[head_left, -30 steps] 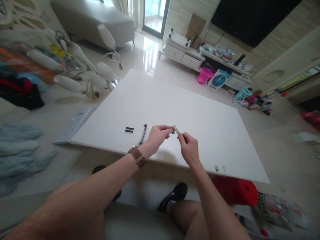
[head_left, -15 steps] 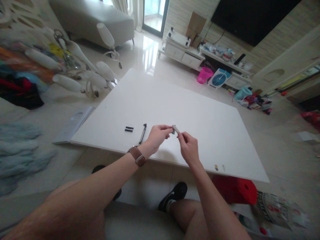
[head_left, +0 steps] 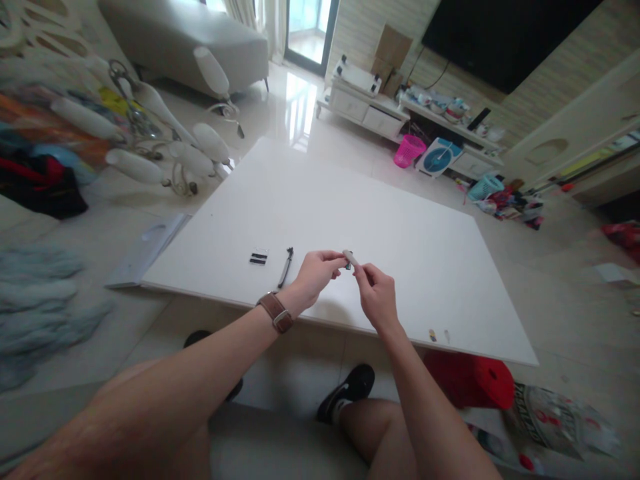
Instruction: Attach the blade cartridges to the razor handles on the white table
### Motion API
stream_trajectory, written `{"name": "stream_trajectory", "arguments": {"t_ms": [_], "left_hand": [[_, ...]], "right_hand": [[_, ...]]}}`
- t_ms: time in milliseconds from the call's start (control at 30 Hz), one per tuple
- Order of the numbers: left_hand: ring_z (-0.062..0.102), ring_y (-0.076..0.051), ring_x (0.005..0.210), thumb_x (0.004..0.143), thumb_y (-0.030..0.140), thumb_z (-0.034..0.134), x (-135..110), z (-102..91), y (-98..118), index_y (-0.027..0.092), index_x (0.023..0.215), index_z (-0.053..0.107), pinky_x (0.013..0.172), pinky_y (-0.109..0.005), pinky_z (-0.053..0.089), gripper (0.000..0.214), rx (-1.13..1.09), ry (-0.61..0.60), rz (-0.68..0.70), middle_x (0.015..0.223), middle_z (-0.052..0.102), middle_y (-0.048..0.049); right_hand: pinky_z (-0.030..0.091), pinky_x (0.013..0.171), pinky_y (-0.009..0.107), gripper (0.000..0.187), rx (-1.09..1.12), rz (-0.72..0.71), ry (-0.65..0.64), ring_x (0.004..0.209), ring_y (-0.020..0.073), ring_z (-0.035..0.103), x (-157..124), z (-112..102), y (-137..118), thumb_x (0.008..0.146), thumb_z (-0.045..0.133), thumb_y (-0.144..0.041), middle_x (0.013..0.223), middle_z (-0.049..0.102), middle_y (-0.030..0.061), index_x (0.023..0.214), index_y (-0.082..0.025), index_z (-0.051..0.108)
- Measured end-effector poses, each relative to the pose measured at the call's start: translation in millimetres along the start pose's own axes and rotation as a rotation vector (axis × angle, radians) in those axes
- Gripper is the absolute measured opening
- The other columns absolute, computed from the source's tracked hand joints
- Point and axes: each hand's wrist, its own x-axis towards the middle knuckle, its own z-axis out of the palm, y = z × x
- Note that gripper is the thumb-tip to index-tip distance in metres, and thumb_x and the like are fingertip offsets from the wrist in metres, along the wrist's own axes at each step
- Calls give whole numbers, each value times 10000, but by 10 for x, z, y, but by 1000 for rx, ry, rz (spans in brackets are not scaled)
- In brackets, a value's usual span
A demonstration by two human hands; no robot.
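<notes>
Over the white board (head_left: 320, 193), my left hand (head_left: 317, 272) pinches one end of a small pale-grey strip (head_left: 350, 257). A small dark-green part (head_left: 349, 267) shows just under the strip; whether they are joined I cannot tell. The fingertips of my right hand (head_left: 376, 293) are closed on the strip's near end. Left of my left hand lies a thin dark pen-like tool (head_left: 285, 268). Beyond it sits a small white card with black bars (head_left: 259, 257). Near the board's front right edge lie a small yellow-and-dark piece (head_left: 433, 335) and a tiny clear piece (head_left: 447, 336).
A white lamp with several shades (head_left: 135, 167) stands on the floor to the left. A red roll (head_left: 470, 380) and a printed plastic bag (head_left: 560, 417) lie below the right edge. Farther off are a pink basket (head_left: 410, 151) and a blue fan (head_left: 439, 157).
Both hands stay in nearly the same place. The pale strip has tilted slightly between the fingers, and the green part under it has shifted a little.
</notes>
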Motion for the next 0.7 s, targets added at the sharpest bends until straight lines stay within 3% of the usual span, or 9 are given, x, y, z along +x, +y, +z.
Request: {"name": "stream_trajectory", "arguments": {"t_ms": [267, 533, 700], "left_hand": [[456, -92, 573, 673, 236, 763, -18, -86, 49, 124, 731, 740, 617, -286, 382, 129, 31, 27, 7, 685, 657, -46], [459, -88, 574, 686, 225, 742, -11, 24, -18, 116, 763, 741, 613, -281, 378, 134, 10, -13, 12, 722, 666, -50], [456, -93, 572, 685, 231, 745, -2, -52, 2, 116, 747, 735, 609, -283, 372, 131, 30, 12, 12, 675, 645, -39]], "right_hand": [[246, 544, 286, 362, -31, 15, 0, 534, 117, 358, -28, -48, 58, 972, 506, -427, 554, 421, -48, 745, -183, 648], [241, 541, 283, 388, 4, 7, 9, 539, 110, 352, 2, -12, -2, 973, 511, -434, 561, 417, -51, 688, -185, 593], [241, 541, 285, 369, -21, 24, 7, 533, 113, 350, -15, -51, 48, 970, 512, -429, 553, 417, -51, 734, -177, 641]]}}
